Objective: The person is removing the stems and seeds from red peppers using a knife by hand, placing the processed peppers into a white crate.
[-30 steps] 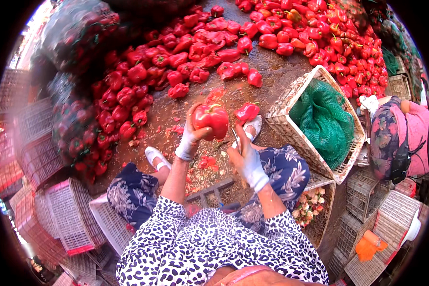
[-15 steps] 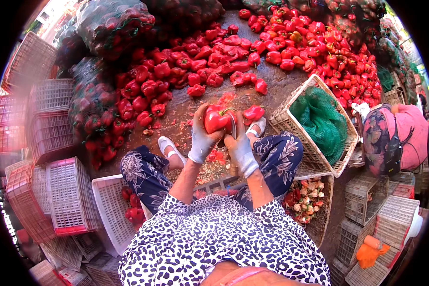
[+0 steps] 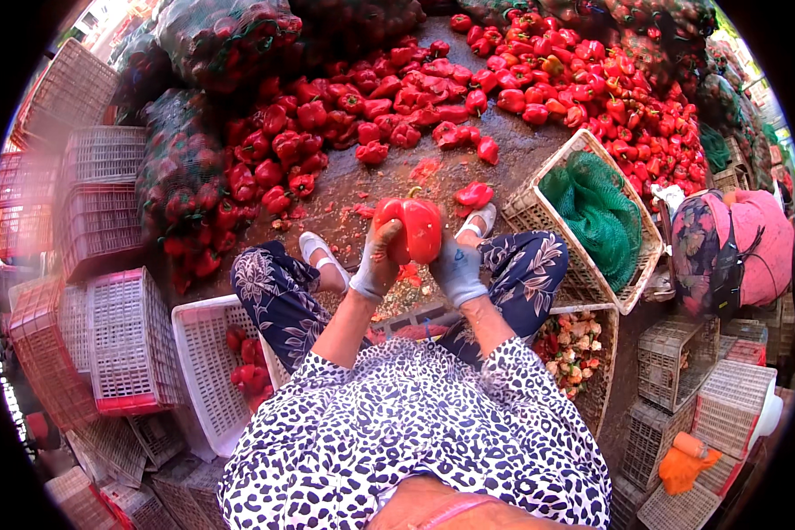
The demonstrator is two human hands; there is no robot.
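Observation:
A large red bell pepper (image 3: 408,228) is held up between my two gloved hands in the middle of the view, its stem on the far side. My left hand (image 3: 377,262), in a worn, stained glove, wraps around the pepper's left side. At its lower right, my right hand (image 3: 458,269) closes against the pepper, its fingertips partly hidden behind it. No blade shows now; whether the right hand also keeps one is hidden. Just beyond the right hand lies a single red pepper (image 3: 474,193) on the wet, scrap-strewn floor.
Loose red peppers (image 3: 362,110) spread across the floor ahead, with another heap (image 3: 609,106) at far right. Full mesh sacks (image 3: 181,163) stand left. A crate (image 3: 632,296) with green netting is at right. Cut cores (image 3: 574,358) fill a crate beside my right leg; a white crate (image 3: 208,380) sits left.
The pepper has turned in my hands, its stem now facing away. The curved blade seen beside the stem in my right hand is out of sight. The view has shifted slightly.

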